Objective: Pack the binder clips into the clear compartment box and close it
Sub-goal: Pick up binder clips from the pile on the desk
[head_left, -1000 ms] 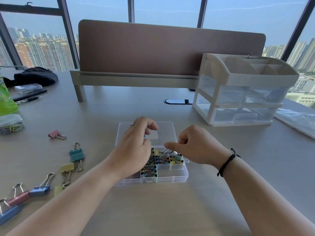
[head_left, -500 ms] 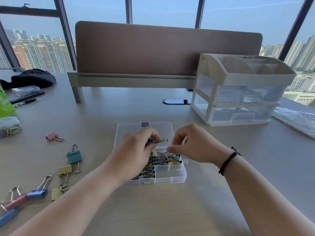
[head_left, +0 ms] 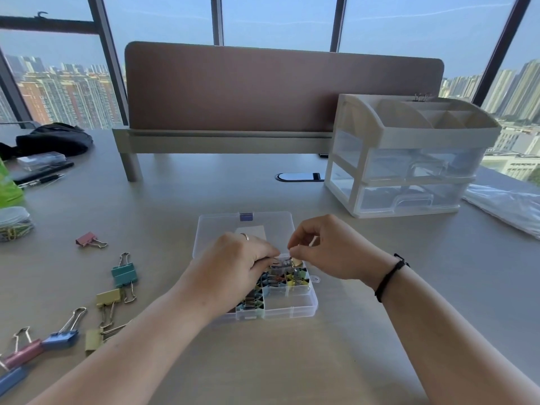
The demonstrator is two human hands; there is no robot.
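Both hands (head_left: 233, 261) over clip box (head_left: 292, 305)

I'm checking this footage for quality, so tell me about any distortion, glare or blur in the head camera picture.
Head view: wide-angle bending curves the window frames and the desk divider; daylight from the windows backlights the scene, leaving soft shadows; the clear compartment box shows mild sheen, no harsh glare; small clips under the left hand and right hand look smeared.
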